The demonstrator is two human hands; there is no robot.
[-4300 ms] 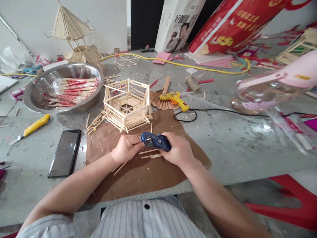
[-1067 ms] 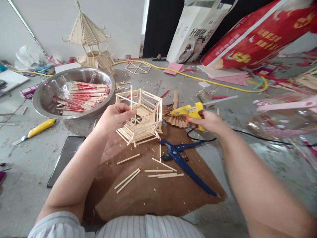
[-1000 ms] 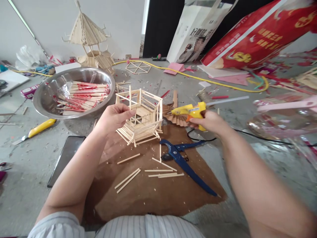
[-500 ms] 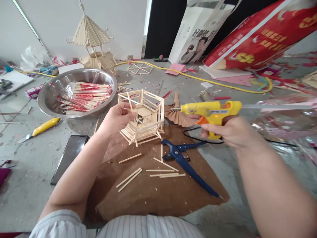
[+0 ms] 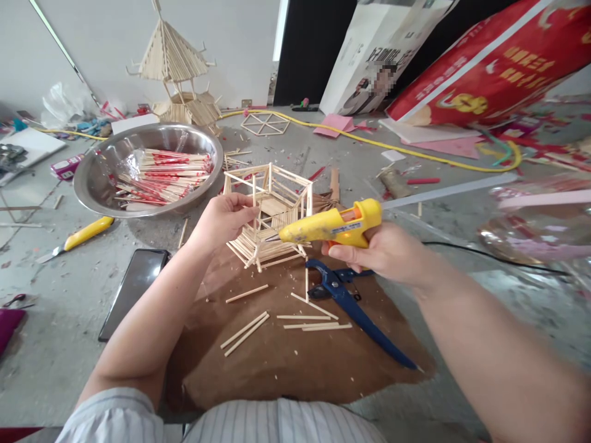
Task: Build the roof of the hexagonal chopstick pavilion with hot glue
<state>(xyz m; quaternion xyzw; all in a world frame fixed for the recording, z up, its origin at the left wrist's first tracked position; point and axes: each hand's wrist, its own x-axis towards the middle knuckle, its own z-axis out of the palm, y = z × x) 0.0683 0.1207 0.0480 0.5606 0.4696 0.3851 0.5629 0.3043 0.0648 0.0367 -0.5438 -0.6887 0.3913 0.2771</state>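
A hexagonal frame of wooden sticks (image 5: 282,203) stands at the far edge of a brown paper sheet (image 5: 286,357). My left hand (image 5: 224,221) pinches a short upright stick (image 5: 254,198) against the frame's near left side. A yellow glue gun (image 5: 330,226) is gripped in my right hand (image 5: 385,253), its nozzle pointing left at the frame's lower front. Blue cutters (image 5: 355,306) lie open on the paper below that hand. Several cut sticks (image 5: 286,314) are scattered on the paper.
A steel bowl (image 5: 95,181) holding wrapped chopsticks sits at the left, with a yellow-handled knife (image 5: 80,235) and a black phone (image 5: 133,289) in front of it. A stick pagoda (image 5: 175,74) stands at the back. Bags, pink paper and a yellow hose (image 5: 415,154) lie beyond.
My right hand put down the blue cutters, picked up the glue gun and swung it left until the nozzle reached the frame. My left hand stayed on the frame.
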